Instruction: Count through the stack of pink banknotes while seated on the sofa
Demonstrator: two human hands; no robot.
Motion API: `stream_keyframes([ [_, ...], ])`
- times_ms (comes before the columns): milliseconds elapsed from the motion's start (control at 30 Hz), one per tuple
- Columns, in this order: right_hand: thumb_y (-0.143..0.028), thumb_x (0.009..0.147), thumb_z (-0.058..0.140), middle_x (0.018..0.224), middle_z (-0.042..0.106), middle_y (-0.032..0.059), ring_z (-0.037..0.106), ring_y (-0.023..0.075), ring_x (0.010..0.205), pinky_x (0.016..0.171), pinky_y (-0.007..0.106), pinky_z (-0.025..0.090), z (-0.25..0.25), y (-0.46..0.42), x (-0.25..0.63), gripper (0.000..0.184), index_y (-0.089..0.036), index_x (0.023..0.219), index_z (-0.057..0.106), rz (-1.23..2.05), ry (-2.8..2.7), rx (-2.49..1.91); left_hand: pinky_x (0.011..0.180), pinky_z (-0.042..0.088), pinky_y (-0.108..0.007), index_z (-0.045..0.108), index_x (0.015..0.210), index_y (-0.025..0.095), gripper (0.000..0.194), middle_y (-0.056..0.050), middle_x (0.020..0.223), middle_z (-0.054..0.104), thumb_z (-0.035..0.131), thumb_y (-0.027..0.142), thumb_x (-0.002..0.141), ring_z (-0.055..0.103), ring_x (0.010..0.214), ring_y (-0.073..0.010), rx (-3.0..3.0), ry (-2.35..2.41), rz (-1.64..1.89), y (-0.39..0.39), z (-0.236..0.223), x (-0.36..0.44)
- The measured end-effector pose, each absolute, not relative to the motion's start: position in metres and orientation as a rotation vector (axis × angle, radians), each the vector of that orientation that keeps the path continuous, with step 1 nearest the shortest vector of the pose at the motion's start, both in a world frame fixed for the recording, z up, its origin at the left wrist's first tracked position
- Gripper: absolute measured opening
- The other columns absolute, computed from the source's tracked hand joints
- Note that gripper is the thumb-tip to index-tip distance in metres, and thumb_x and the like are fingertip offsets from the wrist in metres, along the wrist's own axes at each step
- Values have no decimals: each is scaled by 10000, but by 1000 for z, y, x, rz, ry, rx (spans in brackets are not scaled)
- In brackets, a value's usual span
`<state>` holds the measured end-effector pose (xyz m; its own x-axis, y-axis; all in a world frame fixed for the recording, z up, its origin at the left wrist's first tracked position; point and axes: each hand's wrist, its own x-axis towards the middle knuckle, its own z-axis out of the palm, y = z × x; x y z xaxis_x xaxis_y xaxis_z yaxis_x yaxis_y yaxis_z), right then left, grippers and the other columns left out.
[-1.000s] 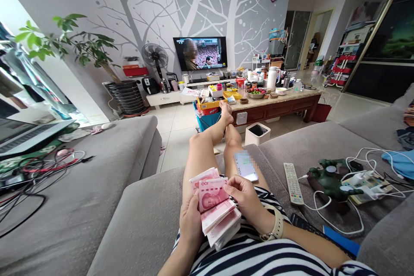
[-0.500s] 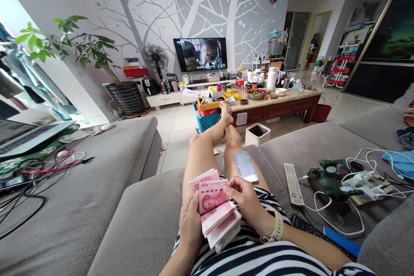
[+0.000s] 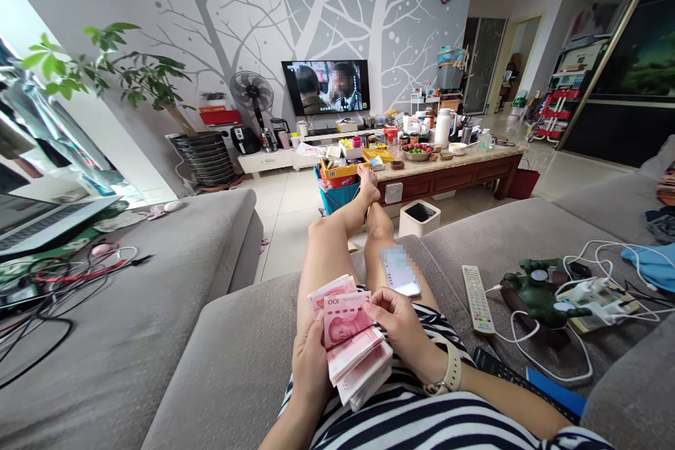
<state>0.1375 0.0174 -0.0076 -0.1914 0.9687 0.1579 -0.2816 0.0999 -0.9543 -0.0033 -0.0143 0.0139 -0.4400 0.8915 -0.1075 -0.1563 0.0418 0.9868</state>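
Observation:
I sit on a grey sofa (image 3: 232, 358) with my legs stretched toward a coffee table (image 3: 448, 172). My left hand (image 3: 310, 365) grips a thick stack of pink banknotes (image 3: 353, 348) from below and behind. My right hand (image 3: 403, 327) pinches the top right edge of the front note, which stands bent upward. A smartphone (image 3: 401, 272) lies face up on my right thigh, just beyond the right hand. A pale watch sits on my right wrist.
On the sofa at my right lie a white remote control (image 3: 477, 299), a green figure (image 3: 538, 295) and tangled white cables (image 3: 590, 288). A laptop (image 3: 47, 221) and cords sit at left. A white bin (image 3: 420, 216), TV (image 3: 325, 87), fan (image 3: 253, 95) and plant (image 3: 121, 74) lie ahead.
The hands and banknotes stay almost still; only the picture on the TV has changed.

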Motion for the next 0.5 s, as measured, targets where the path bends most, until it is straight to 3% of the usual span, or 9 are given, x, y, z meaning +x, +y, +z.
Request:
stream_keyframes([
  [267,-364,750,669,620,508,-33,438,106,569,550,227,350,-6,17,137,247,-165,677,541,1386,-1206,-802,559,433,-266,729,819,160,293,-50,756,701,601,394,697,547,581,-161,754,1443,1532,-13,13,-4],
  [500,-364,750,668,618,506,-35,438,106,565,554,227,355,-6,16,138,248,-166,676,539,1386,-1210,-803,554,438,-258,705,815,175,258,-16,662,663,600,385,708,556,577,-160,743,1426,1528,-13,6,-4],
])
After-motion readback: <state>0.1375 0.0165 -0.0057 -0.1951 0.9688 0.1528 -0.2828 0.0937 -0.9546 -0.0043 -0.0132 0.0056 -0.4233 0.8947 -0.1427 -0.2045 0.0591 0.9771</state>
